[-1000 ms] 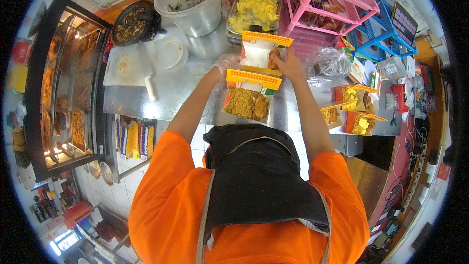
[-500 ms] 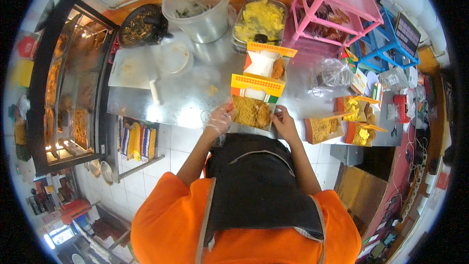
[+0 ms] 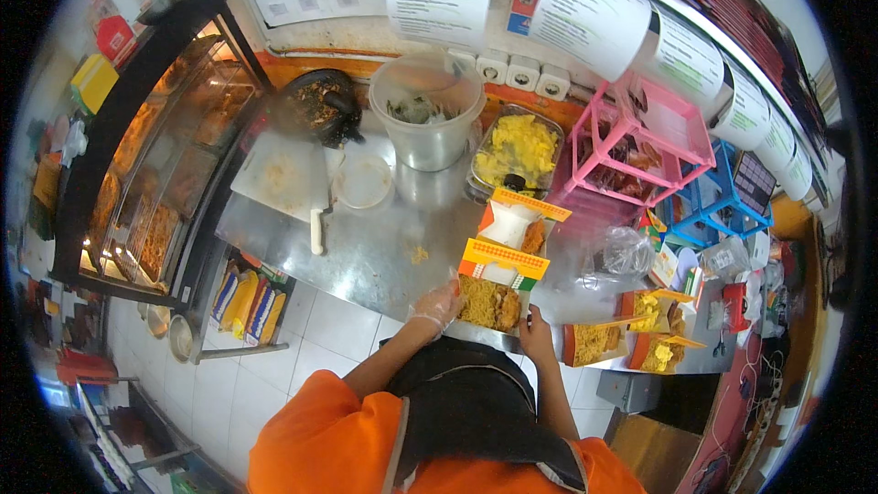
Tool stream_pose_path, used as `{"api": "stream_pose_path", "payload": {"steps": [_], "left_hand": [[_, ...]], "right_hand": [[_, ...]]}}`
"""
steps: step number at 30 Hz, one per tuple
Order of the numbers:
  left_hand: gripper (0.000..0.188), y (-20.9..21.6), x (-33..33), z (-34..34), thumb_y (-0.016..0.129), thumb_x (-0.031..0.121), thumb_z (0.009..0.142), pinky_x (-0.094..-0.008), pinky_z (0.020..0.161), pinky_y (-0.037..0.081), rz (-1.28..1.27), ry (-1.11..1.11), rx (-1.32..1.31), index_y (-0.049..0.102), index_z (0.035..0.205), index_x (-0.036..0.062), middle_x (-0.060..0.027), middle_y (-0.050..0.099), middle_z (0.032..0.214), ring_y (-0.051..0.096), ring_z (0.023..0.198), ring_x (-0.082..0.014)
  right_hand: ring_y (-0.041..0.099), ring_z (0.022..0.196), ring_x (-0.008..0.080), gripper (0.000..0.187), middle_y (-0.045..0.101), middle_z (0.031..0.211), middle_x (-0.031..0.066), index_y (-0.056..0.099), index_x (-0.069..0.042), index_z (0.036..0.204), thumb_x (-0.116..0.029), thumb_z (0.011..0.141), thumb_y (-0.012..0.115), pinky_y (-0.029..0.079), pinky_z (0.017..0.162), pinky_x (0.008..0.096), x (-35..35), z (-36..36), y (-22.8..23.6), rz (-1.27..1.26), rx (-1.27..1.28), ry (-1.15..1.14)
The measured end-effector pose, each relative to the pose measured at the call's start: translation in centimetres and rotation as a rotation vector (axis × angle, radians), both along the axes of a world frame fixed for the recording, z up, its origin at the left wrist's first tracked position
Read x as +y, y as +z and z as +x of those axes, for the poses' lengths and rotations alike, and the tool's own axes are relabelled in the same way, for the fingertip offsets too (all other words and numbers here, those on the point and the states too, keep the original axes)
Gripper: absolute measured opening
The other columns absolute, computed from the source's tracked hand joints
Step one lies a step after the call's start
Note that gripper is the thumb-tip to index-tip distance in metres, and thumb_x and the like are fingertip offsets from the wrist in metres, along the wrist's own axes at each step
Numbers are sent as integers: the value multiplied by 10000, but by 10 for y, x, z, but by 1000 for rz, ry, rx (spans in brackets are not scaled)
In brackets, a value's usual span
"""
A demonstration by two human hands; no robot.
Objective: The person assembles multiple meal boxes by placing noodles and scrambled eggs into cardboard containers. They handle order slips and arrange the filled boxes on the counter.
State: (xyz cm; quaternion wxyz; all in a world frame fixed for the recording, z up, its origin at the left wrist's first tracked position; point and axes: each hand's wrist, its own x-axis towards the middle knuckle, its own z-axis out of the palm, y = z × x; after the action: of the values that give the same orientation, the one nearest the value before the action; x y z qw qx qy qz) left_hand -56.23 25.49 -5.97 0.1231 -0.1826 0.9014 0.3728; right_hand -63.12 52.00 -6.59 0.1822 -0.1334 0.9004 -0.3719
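An open cardboard takeaway box (image 3: pixel 505 261), yellow and orange with a raised lid, rests at the near edge of the steel counter. Inside lie noodles (image 3: pixel 477 299) and a piece of fried chicken (image 3: pixel 507 309). My left hand (image 3: pixel 437 306), in a clear plastic glove, grips the box's left side. On its right side, the fingers of my bare right hand (image 3: pixel 536 333) hold the near corner. Directly behind stands a second open box (image 3: pixel 523 207) with fried chicken at its right end. Parts of my fingertips are hidden against the box.
Several filled boxes (image 3: pixel 593 345) stand to the right. Behind are a tray of yellow egg (image 3: pixel 517 154), a large plastic tub (image 3: pixel 430 133) and a black mortar (image 3: pixel 315 110). A knife (image 3: pixel 316 230) lies by a white cutting board (image 3: pixel 282 174). Pink racks (image 3: pixel 640 142) stand back right; a lit food cabinet (image 3: pixel 151 165), left.
My view has tilted up and turned, so the counter sits lower and papers on the wall show. Both hands remain on the same box.
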Motion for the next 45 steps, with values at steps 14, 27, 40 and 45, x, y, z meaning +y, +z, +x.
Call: {"api": "stream_pose_path", "payload": {"steps": [14, 27, 40, 45], "left_hand": [[446, -40, -43, 4, 515, 184, 952, -501, 908, 490, 57, -33, 72, 483, 1394, 131, -279, 636, 1112, 607, 1057, -450], [815, 158, -185, -84, 754, 218, 868, -377, 1031, 461, 778, 144, 1008, 298, 1537, 124, -82, 422, 1511, 482, 1312, -238], [831, 273, -170, -158, 696, 170, 905, -409, 1122, 391, 737, -119, 1376, 202, 1535, -54, -193, 397, 1499, 431, 1367, -317], [804, 274, -169, -172, 662, 162, 936, -418, 1130, 380, 867, 12, 1320, 176, 1539, -54, -201, 389, 1504, 426, 1371, -319]], "right_hand": [[666, 808, 465, 341, 676, 882, 281, 509, -29, 1258, -124, 930, 502, 514, 722, 526, -17, 5, -1, 33, 68, 4], [636, 846, 514, 333, 651, 916, 331, 523, -16, 1232, -101, 913, 479, 504, 737, 568, -37, 14, 0, 88, 164, -77], [652, 900, 490, 335, 660, 946, 316, 528, -41, 1263, -121, 947, 451, 516, 767, 525, -34, 14, -18, 65, 131, -194], [656, 859, 480, 335, 662, 911, 302, 518, -33, 1271, -120, 959, 433, 510, 750, 524, -35, 16, -15, 82, 100, -194]]}}
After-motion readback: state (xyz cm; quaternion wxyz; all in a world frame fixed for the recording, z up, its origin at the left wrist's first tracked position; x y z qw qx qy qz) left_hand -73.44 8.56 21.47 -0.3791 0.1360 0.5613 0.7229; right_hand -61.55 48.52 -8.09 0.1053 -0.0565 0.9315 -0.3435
